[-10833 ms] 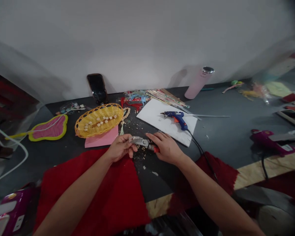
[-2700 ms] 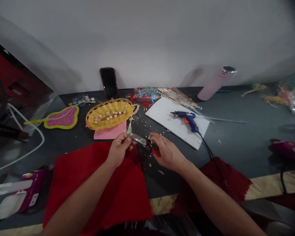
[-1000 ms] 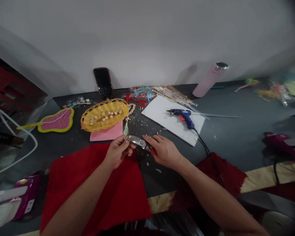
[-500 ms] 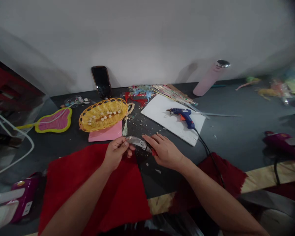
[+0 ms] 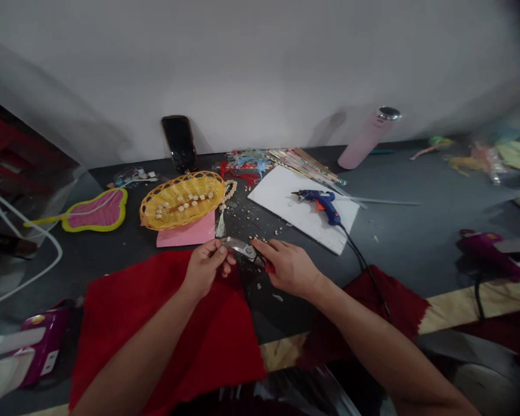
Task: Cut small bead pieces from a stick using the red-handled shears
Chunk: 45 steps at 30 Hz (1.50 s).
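My right hand (image 5: 292, 268) is closed around the red handle of a pair of pruning shears (image 5: 241, 248), whose curved metal blades point left. At the blade tips, my left hand (image 5: 205, 268) has thumb and forefinger pinched together over the red cloth. A tiny pale piece (image 5: 229, 238) shows beside the blade there; what lies between the left fingertips is too small to make out. Pale crumbs and bits (image 5: 260, 286) are scattered on the dark table around the shears. Behind my left hand lies a pale tassel (image 5: 221, 225) on a string of beads (image 5: 230, 190).
A yellow woven basket (image 5: 156, 199) with pale pieces sits on a pink pad (image 5: 186, 234). On a white board (image 5: 277, 202) rests a blue glue gun (image 5: 327, 205), its cord running forward. A phone (image 5: 179, 141) and pink bottle (image 5: 366, 141) stand near the wall. Red cloth (image 5: 125, 312) covers the front left.
The view has shifted slightly. Both hands stay in nearly the same place with the shears between them, and the tiny pale piece now shows more clearly beside the blade.
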Available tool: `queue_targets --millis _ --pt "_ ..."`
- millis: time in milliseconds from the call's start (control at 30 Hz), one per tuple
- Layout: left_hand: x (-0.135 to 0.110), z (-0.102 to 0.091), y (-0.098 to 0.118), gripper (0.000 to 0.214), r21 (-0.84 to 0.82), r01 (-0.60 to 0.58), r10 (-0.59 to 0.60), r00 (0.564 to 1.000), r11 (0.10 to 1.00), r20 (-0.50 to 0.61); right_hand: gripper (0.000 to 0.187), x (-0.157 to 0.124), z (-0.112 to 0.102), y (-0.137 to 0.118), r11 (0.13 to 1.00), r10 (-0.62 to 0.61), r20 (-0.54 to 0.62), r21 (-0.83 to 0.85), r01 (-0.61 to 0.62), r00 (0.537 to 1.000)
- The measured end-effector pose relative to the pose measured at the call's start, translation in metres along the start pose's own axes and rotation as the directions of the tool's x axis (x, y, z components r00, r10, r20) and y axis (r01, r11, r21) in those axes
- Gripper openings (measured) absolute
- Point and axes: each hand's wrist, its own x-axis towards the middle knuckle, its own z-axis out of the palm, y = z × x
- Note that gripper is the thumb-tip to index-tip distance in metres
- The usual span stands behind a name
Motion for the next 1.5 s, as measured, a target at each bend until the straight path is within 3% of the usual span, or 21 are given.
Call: queue_targets --millis 167,333,433,733,833,1200,1500 --pt "-0.001 -0.001 0.004 0.024 -0.032 -0.009 0.01 0.999 0.999 0.048 0.059 0.002 0.004 0.007 0.999 -0.048 -0.024 -0.002 0.048 0.999" --pt "-0.003 -0.003 0.011 0.025 -0.043 0.092 -0.082 0.977 0.995 0.196 0.064 0.003 0.002 0.017 0.986 -0.148 -0.047 0.065 0.15 0.988" --pt "-0.003 -0.005 0.011 0.026 -0.049 0.108 -0.096 0.974 0.993 0.205 0.062 0.003 -0.001 0.016 0.983 -0.161 -0.037 0.081 0.164 0.986" --pt "-0.002 -0.006 -0.001 0.025 -0.066 0.112 -0.099 0.979 0.991 0.177 0.047 -0.001 0.005 -0.001 0.999 -0.018 -0.016 0.032 0.019 1.0" --pt "-0.004 -0.003 -0.003 0.026 -0.056 0.124 -0.109 0.971 0.991 0.214 0.05 -0.003 0.006 -0.001 0.999 0.023 -0.067 -0.03 -0.025 0.997" --pt "0.0 0.003 0.005 0.022 -0.096 0.152 -0.136 0.978 0.984 0.156 0.056 0.006 0.01 0.036 0.966 0.253 -0.217 0.004 -0.258 0.943" --pt "0.0 0.003 0.005 0.019 -0.134 0.166 -0.141 0.974 0.977 0.175 0.053 0.004 0.006 0.047 0.921 0.352 -0.231 -0.089 -0.38 0.907"
